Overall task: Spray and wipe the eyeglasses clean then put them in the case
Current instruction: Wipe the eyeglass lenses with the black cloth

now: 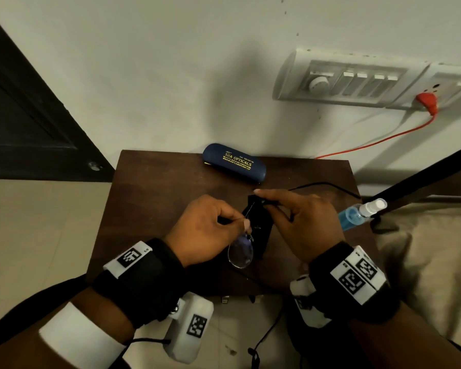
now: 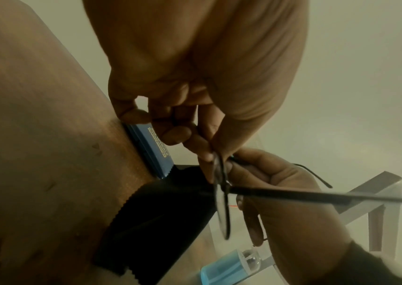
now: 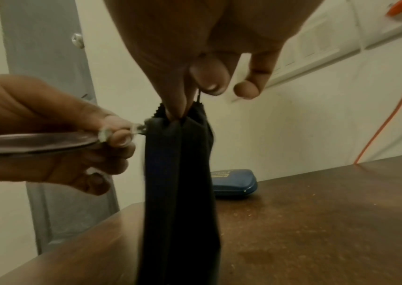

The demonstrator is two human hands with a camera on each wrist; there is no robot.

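My left hand [image 1: 210, 230] pinches the thin-framed eyeglasses [image 1: 241, 253] near the bridge, above the middle of the brown table [image 1: 149, 198]. One lens hangs toward me. My right hand [image 1: 298, 222] pinches a black cleaning cloth [image 1: 261, 230] folded over the other lens, and the cloth hangs down from the fingers [image 3: 178, 108]. In the left wrist view the glasses [image 2: 222, 202] show edge-on with a temple arm pointing right. The dark blue eyeglass case [image 1: 234, 165] lies shut at the table's far edge. The blue spray bottle [image 1: 357, 213] lies by my right hand.
The table stands against a white wall with a switch panel [image 1: 357, 81] and a red plug and cord [image 1: 426, 102]. A dark door [image 1: 24, 115] is on the left. A beige cloth-covered surface [image 1: 423, 262] and a dark bar [image 1: 423, 177] lie to the right.
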